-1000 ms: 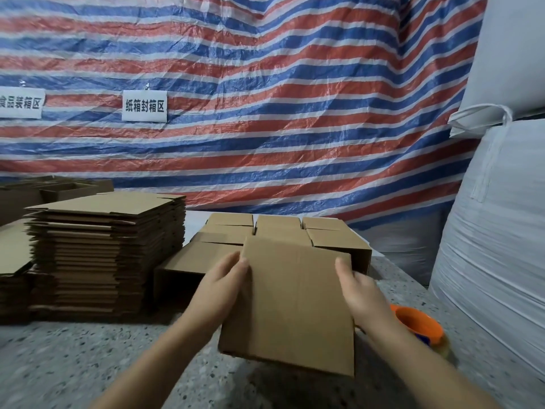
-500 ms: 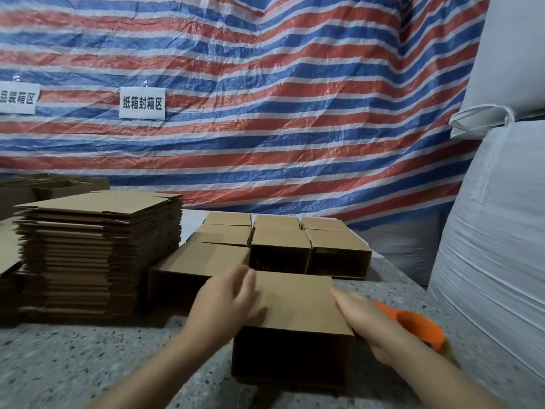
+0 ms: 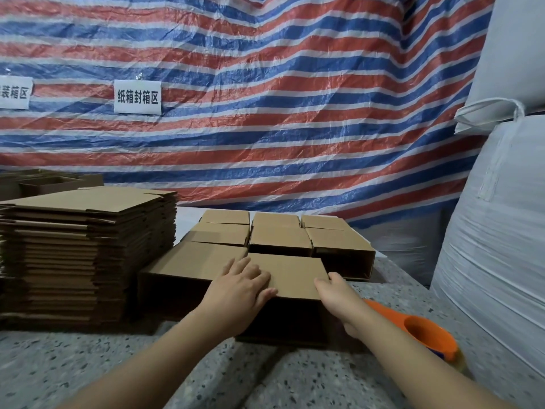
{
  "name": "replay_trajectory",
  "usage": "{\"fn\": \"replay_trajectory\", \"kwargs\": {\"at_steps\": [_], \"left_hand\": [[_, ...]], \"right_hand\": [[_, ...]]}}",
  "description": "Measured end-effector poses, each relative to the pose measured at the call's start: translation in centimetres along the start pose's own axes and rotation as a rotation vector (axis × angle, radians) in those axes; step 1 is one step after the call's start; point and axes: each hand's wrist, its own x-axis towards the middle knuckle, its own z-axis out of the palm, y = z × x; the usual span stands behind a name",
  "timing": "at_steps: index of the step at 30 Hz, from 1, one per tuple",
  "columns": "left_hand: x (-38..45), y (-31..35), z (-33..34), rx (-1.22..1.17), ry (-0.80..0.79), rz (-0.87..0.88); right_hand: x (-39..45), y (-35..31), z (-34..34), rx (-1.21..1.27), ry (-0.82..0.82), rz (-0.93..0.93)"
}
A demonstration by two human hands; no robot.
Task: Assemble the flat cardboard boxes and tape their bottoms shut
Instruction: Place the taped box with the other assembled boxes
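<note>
A small assembled cardboard box point(image 3: 295, 276) lies on the speckled table point(image 3: 88, 364) with its open side facing me, set against a group of several assembled boxes point(image 3: 280, 237). My left hand point(image 3: 239, 287) rests flat on the box's top at its left edge, fingers fairly straight. At the box's right front corner is my right hand point(image 3: 336, 293), with its thumb on the top; its fingers are hidden down the side. An orange tape dispenser point(image 3: 427, 335) lies on the table just right of my right wrist.
A tall stack of flat cardboard blanks point(image 3: 88, 252) stands at the left, with more boxes point(image 3: 44, 184) behind it. Large white woven sacks point(image 3: 495, 231) fill the right side. A striped tarp point(image 3: 265, 98) with two paper signs hangs behind the table.
The box was held tilted up in both hands a second ago. It has since been laid down and slid forward against the assembled boxes. Both hands moved forward with it.
</note>
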Motion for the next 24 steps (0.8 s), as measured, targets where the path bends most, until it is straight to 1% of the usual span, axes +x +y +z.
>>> {"fn": "replay_trajectory", "kwargs": {"at_steps": [4, 13, 20, 24], "left_hand": [[1.7, -0.9, 1.2, -0.006, 0.002, -0.028], [3.2, -0.8, 2.9, -0.085, 0.116, -0.079], [3.2, -0.6, 2.6, -0.133, 0.136, -0.107], [3.0, -0.8, 1.2, -0.156, 0.222, -0.105]], "right_hand": [[2.3, -0.3, 0.8, -0.024, 0.029, 0.0], [5.2, -0.3, 1.4, -0.013, 0.053, -0.008], [5.6, -0.5, 1.3, -0.048, 0.067, -0.006], [5.6, -0.7, 1.0, -0.075, 0.053, 0.009]]}}
